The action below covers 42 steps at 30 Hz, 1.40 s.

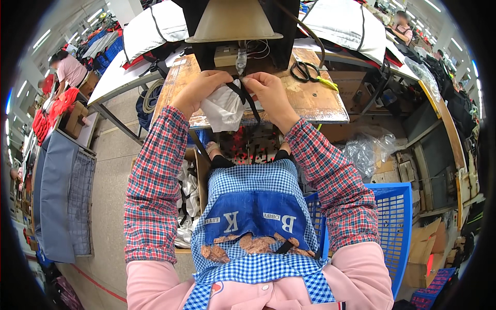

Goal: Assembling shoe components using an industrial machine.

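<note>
Both hands are raised to the front of a machine with a cream cone-shaped cover [235, 23], close to its small metal tip [241, 63]. My left hand [201, 92] is closed, thumb and fingers pinching the upper edge of a white fabric piece [223, 109] that hangs down over the table edge. A black strap [252, 107] runs by the fabric and dangles in a narrow loop. My right hand [273, 98] pinches this strap near the metal tip. The exact spot between the fingertips is partly hidden. Scissors [305, 72] with black handles lie to the right.
The worn wooden table [323, 106] carries the machine. White padded pieces with black straps [336, 23] lie on tables behind. A blue plastic basket [395, 227] stands at my right, a box of white pieces [188, 206] at my left. Clear plastic bags [369, 152] lie rightward. Other people work farther off.
</note>
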### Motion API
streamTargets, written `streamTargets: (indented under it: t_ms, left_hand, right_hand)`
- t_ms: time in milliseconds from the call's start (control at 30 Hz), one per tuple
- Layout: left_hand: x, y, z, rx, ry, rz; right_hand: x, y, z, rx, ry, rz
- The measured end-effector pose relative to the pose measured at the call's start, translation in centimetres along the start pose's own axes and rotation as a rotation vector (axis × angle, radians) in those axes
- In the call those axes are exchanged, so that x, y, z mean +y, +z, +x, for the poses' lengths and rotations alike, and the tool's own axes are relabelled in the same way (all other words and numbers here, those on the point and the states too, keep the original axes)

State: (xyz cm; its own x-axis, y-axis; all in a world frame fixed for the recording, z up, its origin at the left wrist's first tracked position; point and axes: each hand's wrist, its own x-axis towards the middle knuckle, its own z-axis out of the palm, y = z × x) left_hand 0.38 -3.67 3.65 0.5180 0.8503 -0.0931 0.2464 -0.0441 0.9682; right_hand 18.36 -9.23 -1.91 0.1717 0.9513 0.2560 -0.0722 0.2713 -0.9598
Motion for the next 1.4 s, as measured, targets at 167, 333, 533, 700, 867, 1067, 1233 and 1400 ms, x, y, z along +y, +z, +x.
streamTargets:
  t_ms: [167, 333, 533, 700, 867, 1067, 1233, 1400]
  left_hand:
    - [0.4, 0.2, -0.2, 0.016, -0.012, -0.008]
    - [-0.4, 0.0, 0.2, 0.021, 0.033, -0.019]
    - [0.4, 0.0, 0.0, 0.012, -0.014, -0.007]
    - [0.3, 0.2, 0.0, 0.035, 0.018, -0.028]
    - [0.0, 0.0, 0.0, 0.039, 0.029, -0.033]
    - [-0.2, -0.1, 0.3, 0.003, 0.018, -0.022]
    - [0.1, -0.3, -0.1, 0.022, 0.019, -0.006]
    - [0.2, 0.0, 0.2, 0.020, 0.035, -0.011]
  right_hand:
    - [-0.3, 0.1, -0.1, -0.008, 0.038, 0.006]
    - [-0.1, -0.2, 0.2, -0.042, 0.044, -0.052]
    - [0.0, -0.1, 0.5, -0.034, 0.019, -0.041]
    - [-0.5, 0.2, 0.2, -0.001, 0.014, 0.019]
    - [-0.9, 0.3, -0.1, -0.002, 0.067, 0.067]
    - [-0.8, -0.2, 0.2, -0.065, 0.101, -0.020]
    - [-0.9, 0.0, 0.3, -0.064, 0.108, 0.040]
    - [-1.1, -0.2, 0.2, -0.024, 0.122, 0.075]
